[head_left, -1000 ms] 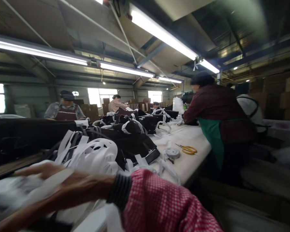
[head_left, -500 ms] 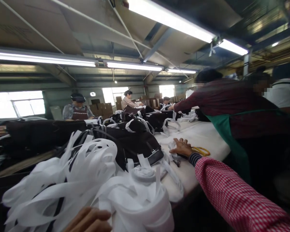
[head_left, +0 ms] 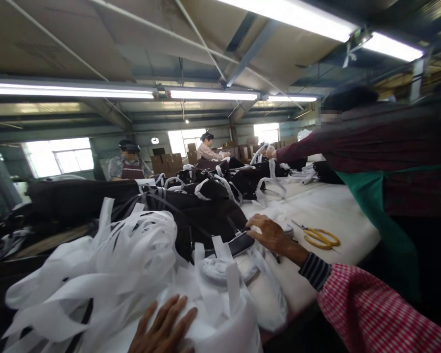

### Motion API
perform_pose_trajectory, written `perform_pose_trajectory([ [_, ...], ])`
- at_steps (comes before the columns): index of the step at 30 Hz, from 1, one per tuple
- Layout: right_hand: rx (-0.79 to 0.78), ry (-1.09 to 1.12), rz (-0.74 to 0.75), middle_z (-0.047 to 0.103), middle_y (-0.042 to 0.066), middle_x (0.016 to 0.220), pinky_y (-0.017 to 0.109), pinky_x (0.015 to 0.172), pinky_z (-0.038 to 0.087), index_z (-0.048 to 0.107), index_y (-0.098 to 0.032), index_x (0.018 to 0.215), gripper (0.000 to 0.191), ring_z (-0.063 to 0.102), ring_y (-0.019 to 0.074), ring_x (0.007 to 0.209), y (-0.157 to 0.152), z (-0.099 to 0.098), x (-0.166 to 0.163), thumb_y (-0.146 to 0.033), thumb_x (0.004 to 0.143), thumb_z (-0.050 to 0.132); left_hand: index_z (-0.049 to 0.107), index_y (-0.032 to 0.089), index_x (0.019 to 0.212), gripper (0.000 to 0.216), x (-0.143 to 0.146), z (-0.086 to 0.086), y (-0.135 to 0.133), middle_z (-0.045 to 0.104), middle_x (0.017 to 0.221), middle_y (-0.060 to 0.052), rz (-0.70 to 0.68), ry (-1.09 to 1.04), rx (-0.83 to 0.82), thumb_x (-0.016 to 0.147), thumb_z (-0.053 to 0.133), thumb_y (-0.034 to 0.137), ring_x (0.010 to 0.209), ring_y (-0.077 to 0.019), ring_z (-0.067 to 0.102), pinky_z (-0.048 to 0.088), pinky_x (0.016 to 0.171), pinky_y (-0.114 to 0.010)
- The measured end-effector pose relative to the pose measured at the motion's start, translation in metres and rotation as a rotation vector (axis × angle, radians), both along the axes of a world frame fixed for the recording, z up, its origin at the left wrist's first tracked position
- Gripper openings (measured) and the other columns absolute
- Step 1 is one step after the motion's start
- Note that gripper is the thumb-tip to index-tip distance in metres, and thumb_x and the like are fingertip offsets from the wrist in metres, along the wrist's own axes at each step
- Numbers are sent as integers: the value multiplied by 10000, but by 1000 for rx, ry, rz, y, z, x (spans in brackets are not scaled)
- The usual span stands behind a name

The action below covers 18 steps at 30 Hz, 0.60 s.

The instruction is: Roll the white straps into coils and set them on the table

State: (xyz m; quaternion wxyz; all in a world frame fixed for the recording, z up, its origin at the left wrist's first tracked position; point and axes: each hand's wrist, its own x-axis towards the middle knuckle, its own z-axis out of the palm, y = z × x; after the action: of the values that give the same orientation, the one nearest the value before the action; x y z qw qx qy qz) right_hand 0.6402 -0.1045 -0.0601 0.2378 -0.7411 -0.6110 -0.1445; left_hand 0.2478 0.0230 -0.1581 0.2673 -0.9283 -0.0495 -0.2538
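Through the head camera I see the left hand [head_left: 163,326] low in the foreground, its fingers spread and lying over white fabric [head_left: 220,326] — gripping nothing that I can make out. Just beyond it a coiled white strip [head_left: 215,268] sits on that fabric, and to its left loops a big heap of white strips [head_left: 132,260]. I have the right hand [head_left: 274,236] farther out over the table [head_left: 338,206], fingers extended and loosely bent, its fingertips near the edge of a black bag [head_left: 206,211]; I cannot tell whether they touch it. Yellow-handled scissors [head_left: 318,235] lie just right of that hand. Beyond them, a co-worker in a green apron [head_left: 367,206] leans across the table — one arm stretched toward more black bags.
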Motion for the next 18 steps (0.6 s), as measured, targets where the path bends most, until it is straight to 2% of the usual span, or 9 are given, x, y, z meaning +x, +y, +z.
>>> perform_pose_trajectory([
  [2,22,134,191,709,35,1073,276,900,465,740,-221,1037,157,644,180,994,10,2,-32,-267,950,618,611,367,1398,506,0,8,-5,714,1335,6,-3,-25,-19,956,582,613,1207,-208,652,482,1004,-297],
  [5,21,374,421,740,34,928,278,788,458,770,-188,907,160,666,174,844,17,9,-77,-255,923,626,642,332,1330,446,-2,20,-19,725,1294,-16,-36,-92,-104,977,553,591,1180,-217,658,520,996,-324],
  [9,-53,476,534,733,28,831,274,676,418,783,-178,842,223,637,168,746,20,30,-120,-302,923,616,664,239,1212,311,-23,45,-39,735,1208,-80,-45,-257,-207,1039,495,434,1110,-213,676,577,929,-303],
  [12,-60,526,587,719,17,814,268,667,418,785,-193,834,217,619,165,744,27,50,-143,-324,914,631,669,220,1139,195,-56,76,-39,718,1214,-88,129,-356,-188,1014,522,195,1142,-236,646,572,949,-345],
  [15,-74,557,678,717,25,839,277,709,455,781,-200,855,227,630,179,776,38,66,-170,-364,918,639,642,204,1256,330,-92,106,-20,626,1374,-133,398,-513,-98,959,547,95,1265,-317,549,512,1034,-479],
  [17,-59,536,719,724,42,918,299,752,484,780,-206,951,222,644,204,835,49,71,-191,-383,910,653,629,175,1310,411,-107,122,-1,601,1398,-171,566,-544,-187,911,583,88,1291,-373,508,474,1046,-553],
  [18,-37,510,739,724,53,985,316,782,498,769,-214,1040,243,649,218,880,57,73,-203,-383,900,665,666,173,1257,390,-111,130,9,651,1314,-170,611,-516,-293,888,586,73,1252,-381,533,476,1019,-557],
])
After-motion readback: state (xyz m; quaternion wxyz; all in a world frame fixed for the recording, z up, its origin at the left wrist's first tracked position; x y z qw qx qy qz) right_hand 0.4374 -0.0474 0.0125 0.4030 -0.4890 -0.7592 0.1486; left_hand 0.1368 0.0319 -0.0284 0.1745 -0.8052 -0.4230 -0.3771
